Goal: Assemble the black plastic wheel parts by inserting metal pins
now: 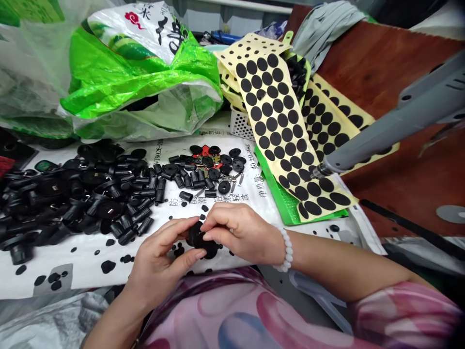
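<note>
A black round plastic part (196,233) is held upright between the thumb and fingers of my left hand (160,257). The fingers of my right hand (238,230), which has a white bead bracelet at the wrist, are pinched together against the face of that part. Whatever lies between those fingertips is too small and covered to make out. Below the hands, black round pieces (209,251) lie on the white printed sheet (145,266). Just beyond are several black discs (224,187), short black ribbed cylinders (198,179) and small metal pieces (232,179).
At left spreads a large heap of black plastic parts (80,194). Cream sheets of black round stickers (278,111) rest on a green tray (286,208) at right. A grey electric screwdriver (381,116) points in from the right. A green-and-white bag (145,72) stands behind.
</note>
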`<action>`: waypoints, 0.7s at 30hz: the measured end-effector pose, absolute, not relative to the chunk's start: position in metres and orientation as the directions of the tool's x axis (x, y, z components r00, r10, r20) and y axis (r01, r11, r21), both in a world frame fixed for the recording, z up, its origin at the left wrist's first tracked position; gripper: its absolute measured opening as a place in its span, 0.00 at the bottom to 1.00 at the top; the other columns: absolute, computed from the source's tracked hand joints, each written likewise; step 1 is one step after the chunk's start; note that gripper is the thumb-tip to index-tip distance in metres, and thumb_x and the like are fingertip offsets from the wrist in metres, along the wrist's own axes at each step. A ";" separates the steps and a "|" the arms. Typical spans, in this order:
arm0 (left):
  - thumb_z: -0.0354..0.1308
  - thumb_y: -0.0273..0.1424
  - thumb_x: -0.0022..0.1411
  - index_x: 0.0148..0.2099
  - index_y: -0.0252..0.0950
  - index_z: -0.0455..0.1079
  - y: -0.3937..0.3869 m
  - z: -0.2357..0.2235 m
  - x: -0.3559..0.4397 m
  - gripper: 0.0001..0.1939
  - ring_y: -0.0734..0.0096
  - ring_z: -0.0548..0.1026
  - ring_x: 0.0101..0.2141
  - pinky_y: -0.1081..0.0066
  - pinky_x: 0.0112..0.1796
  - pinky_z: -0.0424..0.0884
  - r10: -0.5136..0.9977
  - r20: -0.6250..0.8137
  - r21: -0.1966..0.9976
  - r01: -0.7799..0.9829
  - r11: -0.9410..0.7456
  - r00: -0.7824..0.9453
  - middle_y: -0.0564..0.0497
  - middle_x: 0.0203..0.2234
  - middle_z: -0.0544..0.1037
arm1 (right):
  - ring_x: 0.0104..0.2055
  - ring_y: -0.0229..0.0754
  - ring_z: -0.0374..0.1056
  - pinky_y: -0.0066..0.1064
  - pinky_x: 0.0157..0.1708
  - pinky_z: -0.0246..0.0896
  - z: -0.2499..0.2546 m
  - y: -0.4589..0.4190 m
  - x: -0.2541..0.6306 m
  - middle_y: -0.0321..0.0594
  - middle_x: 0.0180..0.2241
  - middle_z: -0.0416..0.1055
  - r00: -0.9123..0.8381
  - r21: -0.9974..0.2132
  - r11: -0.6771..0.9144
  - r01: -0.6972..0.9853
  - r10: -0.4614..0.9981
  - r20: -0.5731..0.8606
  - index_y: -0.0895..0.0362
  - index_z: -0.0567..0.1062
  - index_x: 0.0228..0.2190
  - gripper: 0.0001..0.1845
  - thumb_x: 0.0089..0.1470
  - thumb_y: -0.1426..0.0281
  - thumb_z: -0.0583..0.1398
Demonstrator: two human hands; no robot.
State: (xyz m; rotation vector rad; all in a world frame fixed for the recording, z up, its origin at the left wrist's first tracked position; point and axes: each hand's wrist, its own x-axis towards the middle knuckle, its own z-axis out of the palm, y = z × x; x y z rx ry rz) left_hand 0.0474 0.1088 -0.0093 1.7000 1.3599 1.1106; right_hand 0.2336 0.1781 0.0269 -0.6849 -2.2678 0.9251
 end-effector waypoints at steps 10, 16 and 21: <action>0.64 0.32 0.54 0.50 0.43 0.69 0.111 -0.013 0.051 0.20 0.68 0.75 0.40 0.70 0.41 0.73 0.943 0.313 0.790 0.520 -0.325 0.113 0.51 0.40 0.77 | 0.21 0.29 0.60 0.20 0.23 0.57 0.021 0.178 0.229 0.28 0.20 0.65 -0.647 -0.961 0.161 0.225 0.762 -0.024 0.60 0.71 0.24 0.08 0.47 0.83 0.62; 0.63 0.32 0.55 0.52 0.42 0.67 0.109 -0.017 0.053 0.21 0.67 0.75 0.40 0.70 0.41 0.73 0.955 0.244 0.806 0.511 -0.298 0.172 0.49 0.41 0.77 | 0.36 0.38 0.65 0.29 0.37 0.63 0.015 0.175 0.234 0.40 0.34 0.68 -0.684 -0.840 0.472 0.269 0.708 0.178 0.59 0.71 0.28 0.06 0.49 0.81 0.62; 0.59 0.34 0.58 0.60 0.42 0.58 0.108 -0.015 0.045 0.28 0.67 0.75 0.42 0.69 0.44 0.73 0.974 0.158 0.856 0.469 -0.216 0.160 0.48 0.45 0.76 | 0.37 0.39 0.66 0.30 0.36 0.65 0.008 0.176 0.243 0.42 0.35 0.69 -0.619 -0.901 0.395 0.180 0.758 0.208 0.59 0.71 0.30 0.04 0.52 0.79 0.60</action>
